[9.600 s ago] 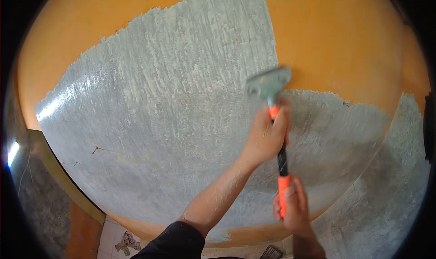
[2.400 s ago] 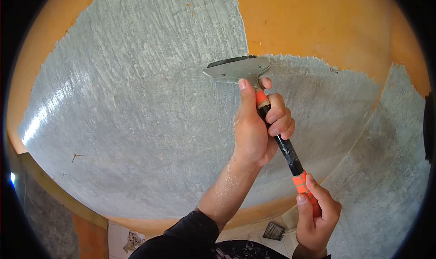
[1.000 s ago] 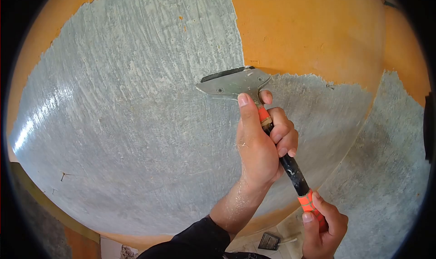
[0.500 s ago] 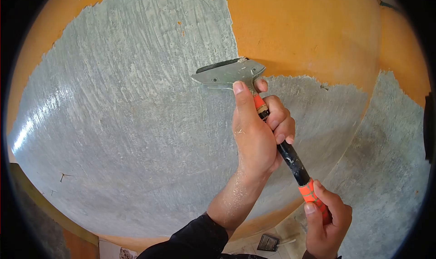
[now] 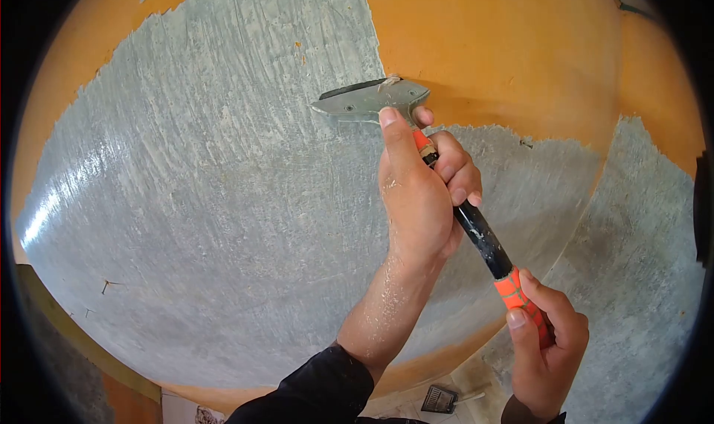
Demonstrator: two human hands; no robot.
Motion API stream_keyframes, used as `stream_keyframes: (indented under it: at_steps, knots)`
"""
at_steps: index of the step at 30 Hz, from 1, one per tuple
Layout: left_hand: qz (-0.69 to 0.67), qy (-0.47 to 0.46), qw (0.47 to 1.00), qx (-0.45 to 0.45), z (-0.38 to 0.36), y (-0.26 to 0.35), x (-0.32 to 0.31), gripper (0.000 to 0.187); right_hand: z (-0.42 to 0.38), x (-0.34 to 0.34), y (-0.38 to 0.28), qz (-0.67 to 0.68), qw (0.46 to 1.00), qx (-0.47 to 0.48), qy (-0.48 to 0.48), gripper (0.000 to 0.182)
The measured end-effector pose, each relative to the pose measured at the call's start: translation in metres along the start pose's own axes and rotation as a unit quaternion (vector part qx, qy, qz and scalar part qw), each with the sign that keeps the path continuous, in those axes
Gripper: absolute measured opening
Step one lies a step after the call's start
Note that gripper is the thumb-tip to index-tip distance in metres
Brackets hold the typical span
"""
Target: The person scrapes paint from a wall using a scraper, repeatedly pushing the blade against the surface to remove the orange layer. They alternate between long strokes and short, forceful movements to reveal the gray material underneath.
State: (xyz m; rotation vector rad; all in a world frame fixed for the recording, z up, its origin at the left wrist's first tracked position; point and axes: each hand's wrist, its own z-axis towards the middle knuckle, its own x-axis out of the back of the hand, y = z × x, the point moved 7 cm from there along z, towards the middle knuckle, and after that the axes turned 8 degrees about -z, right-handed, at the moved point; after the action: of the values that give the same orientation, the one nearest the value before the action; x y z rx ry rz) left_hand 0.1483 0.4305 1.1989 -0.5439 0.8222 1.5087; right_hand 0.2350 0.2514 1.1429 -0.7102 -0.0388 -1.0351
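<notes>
A long-handled wall scraper (image 5: 372,101) has its wide blade against the wall, where orange paint (image 5: 491,45) meets the bare grey surface (image 5: 245,216). A small curl of scraped paint (image 5: 390,81) sits on the blade's upper edge. My left hand (image 5: 420,182) is closed around the upper handle, thumb laid along the neck just under the head. Pale flakes stick to that wrist and forearm. Lower down, my right hand (image 5: 549,338) grips the orange end of the handle (image 5: 513,290). Its palm side is partly hidden.
Ragged orange paint borders the grey area at the upper left. A nail or screw (image 5: 526,143) sticks out right of the scraper, and another (image 5: 109,284) at the lower left. A wall corner runs down the right. On the floor lies a dark slotted tray (image 5: 439,399).
The scraper and my left hand have moved slightly up the wall into the orange paint. The paint curl on the blade has grown. My right hand has shifted a little up and right.
</notes>
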Motion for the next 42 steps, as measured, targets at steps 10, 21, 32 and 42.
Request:
stream_keyframes:
  at_steps: [10, 21, 32, 42]
  knots:
    - [-0.013, -0.019, 1.0, -0.013, 0.009, 0.003, -0.009, 0.041, 0.012, 0.002, -0.004, 0.017, 0.999, 0.033, -0.014, 0.032]
    - [-0.004, -0.018, 1.0, 0.002, 0.006, -0.003, -0.011, 0.04, 0.013, 0.008, -0.002, 0.018, 0.995, 0.096, -0.025, 0.034]
    - [0.012, 0.027, 0.998, 0.052, -0.042, -0.02, 0.025, 0.042, -0.031, 0.011, 0.024, 0.026, 0.996, 0.055, -0.061, 0.034]
    - [0.009, 0.031, 0.996, 0.078, -0.039, -0.018, 0.032, 0.044, -0.029, 0.006, 0.017, 0.007, 0.997, 0.05, -0.056, 0.032]
